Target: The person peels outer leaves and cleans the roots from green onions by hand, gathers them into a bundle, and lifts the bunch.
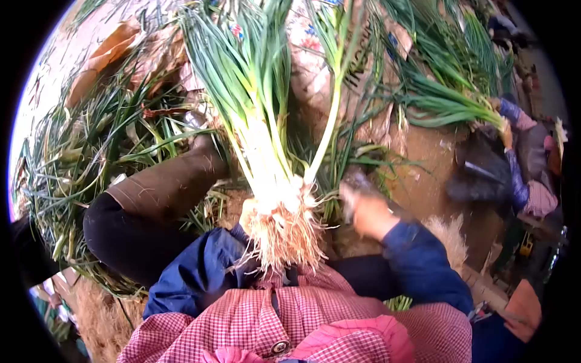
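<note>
A bunch of green onions [266, 139] stands before me, leaves pointing away and pale stringy roots [281, 236] hanging toward my lap. My left hand [247, 215] is closed around the base of the bunch, mostly hidden behind its white stems. One stalk [328, 130] leans out from the right side of the bunch. Just right of the roots is my right hand [370, 213], smeared by motion. A dark greyish shape lies at its fingers, and I cannot make out whether the hand holds it.
Loose green leaves [72, 175] are heaped at left beside my brown boot [166, 184]. Printed sacking [308, 72] lies ahead. At right, a co-worker's hand [506, 134] grips another onion bunch [451, 109]. Dry root trimmings [448, 233] lie near my right sleeve.
</note>
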